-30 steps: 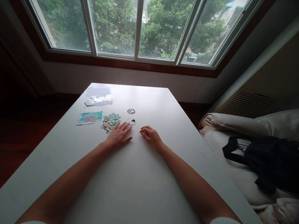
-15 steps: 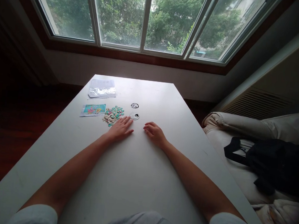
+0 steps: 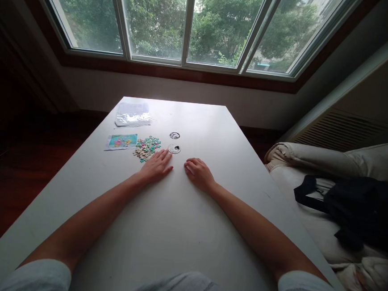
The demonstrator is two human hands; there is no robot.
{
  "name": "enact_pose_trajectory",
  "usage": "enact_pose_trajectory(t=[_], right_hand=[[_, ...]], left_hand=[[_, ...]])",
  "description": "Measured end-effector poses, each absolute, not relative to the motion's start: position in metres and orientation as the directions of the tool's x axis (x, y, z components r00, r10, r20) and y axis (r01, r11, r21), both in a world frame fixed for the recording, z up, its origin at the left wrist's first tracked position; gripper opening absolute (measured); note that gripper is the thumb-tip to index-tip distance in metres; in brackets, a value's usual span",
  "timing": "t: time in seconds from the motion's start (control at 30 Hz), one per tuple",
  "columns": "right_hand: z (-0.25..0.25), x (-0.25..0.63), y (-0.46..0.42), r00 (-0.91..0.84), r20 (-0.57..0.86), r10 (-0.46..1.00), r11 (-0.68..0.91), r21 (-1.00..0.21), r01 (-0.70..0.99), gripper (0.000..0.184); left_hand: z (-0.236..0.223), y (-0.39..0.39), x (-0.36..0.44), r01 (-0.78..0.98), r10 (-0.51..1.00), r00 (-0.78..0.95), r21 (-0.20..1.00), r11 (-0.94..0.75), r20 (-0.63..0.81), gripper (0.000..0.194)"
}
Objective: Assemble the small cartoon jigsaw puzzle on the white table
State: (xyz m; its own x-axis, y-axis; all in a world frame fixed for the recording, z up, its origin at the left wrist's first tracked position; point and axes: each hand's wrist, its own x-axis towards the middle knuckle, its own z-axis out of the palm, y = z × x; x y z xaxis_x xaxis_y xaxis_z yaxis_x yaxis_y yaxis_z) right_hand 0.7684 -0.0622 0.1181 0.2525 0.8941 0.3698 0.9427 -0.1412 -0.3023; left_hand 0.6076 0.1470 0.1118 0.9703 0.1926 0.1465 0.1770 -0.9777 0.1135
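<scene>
My left hand [image 3: 157,165] lies flat on the white table [image 3: 173,233], fingers stretched and slightly spread, with nothing in it. Its fingertips are beside a heap of small jigsaw pieces [image 3: 147,147], in teal, pink and bare wood colours. Just beyond the fingers is a round, flat, clear-and-white disc [image 3: 174,149] with a dark mark. A smaller dark-rimmed disc [image 3: 174,135] lies behind it. My right hand [image 3: 198,173] rests on the tabletop to the right, its fingers loosely bent, with no object visible in it. Left of the heap is a colourful cartoon picture sheet [image 3: 122,141].
A clear plastic packet with papers [image 3: 133,114] lies at the table's far left corner. Beyond the table is a wide window [image 3: 186,28]. To the right stands a pale sofa [image 3: 293,164] with a dark bag or garment [image 3: 360,212] on it.
My right hand has shifted very slightly to the left, and its fingers look a little more bent. My left hand and the things on the table stay put; the view has tilted slightly.
</scene>
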Motion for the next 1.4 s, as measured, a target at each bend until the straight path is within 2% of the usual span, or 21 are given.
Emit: enact_pose_trajectory(t=[0.1, 0.37, 0.53, 1.2, 1.33, 1.4], right_hand=[[0.117, 0.772, -0.063, 0.294, 0.329, 0.897, -0.197, -0.298, 0.934, 0.029], [0.118, 0.772, -0.058, 0.351, 0.065, 0.934, -0.336, -0.171, 0.926, 0.072], [0.122, 0.772, -0.056, 0.342, -0.017, 0.940, -0.341, -0.137, 0.930, 0.082], [0.127, 0.768, -0.062, 0.356, 0.019, 0.934, -0.349, -0.147, 0.925, 0.075], [0.123, 0.769, -0.061, 0.356, 0.054, 0.933, -0.343, -0.166, 0.924, 0.071], [0.127, 0.770, -0.061, 0.350, 0.102, 0.931, -0.323, -0.210, 0.923, 0.063]], left_hand=[[0.110, 0.143, 0.603, 0.188, 0.203, 0.970, 0.112, -0.976, 0.136, 0.070], [0.113, 0.143, 0.596, 0.161, 0.178, 0.977, 0.140, -0.977, 0.120, 0.077], [0.113, 0.144, 0.597, 0.177, 0.198, 0.972, 0.163, -0.971, 0.124, 0.083], [0.116, 0.145, 0.597, 0.217, 0.236, 0.964, 0.151, -0.964, 0.120, 0.086], [0.115, 0.147, 0.597, 0.210, 0.230, 0.966, 0.157, -0.965, 0.123, 0.085], [0.114, 0.148, 0.597, 0.206, 0.228, 0.964, 0.159, -0.965, 0.134, 0.083]])
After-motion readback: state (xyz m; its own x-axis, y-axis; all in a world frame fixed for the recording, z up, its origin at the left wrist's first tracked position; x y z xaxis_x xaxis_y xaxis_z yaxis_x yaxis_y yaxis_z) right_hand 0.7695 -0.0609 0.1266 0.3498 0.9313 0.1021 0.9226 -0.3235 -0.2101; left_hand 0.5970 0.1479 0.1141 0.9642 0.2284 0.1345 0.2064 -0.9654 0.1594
